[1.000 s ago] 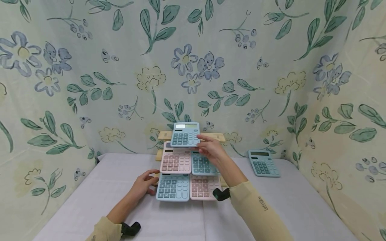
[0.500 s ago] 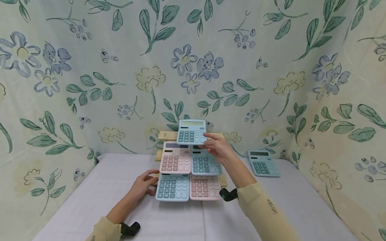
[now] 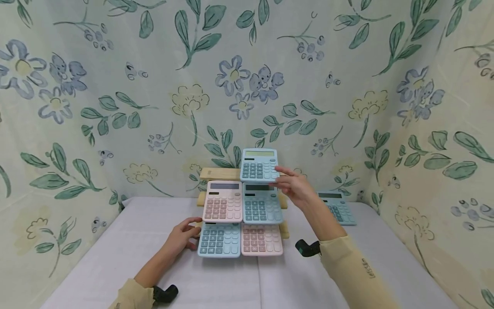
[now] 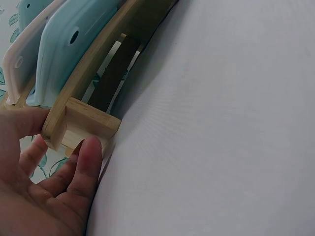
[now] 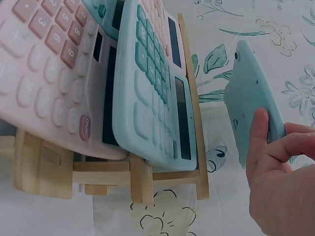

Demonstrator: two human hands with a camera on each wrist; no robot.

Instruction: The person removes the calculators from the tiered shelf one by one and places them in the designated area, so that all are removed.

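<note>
Spanning the foreground, a white cloth-covered table lies beneath two forearms in beige sleeves, each bearing a black wrist-worn device. The left hand grips the lower left end of a stepped rack of pale wood, its fingers curled about the timber. On the lowest tier, a rectangular light-blue plastic calculator sits left of a rectangular pink plastic calculator; on the tier above and behind, a second pink calculator stands left of a second blue calculator. All four lean back. Above this tier, the right hand holds a third light-blue calculator by its right edge, fingers clamped on it; the right wrist view shows it apart from the rack. Farther right, partly hidden by the right forearm, a teal-blue calculator rests on the table. Behind hangs a pale fabric backdrop printed with flowers and leaves.
</note>
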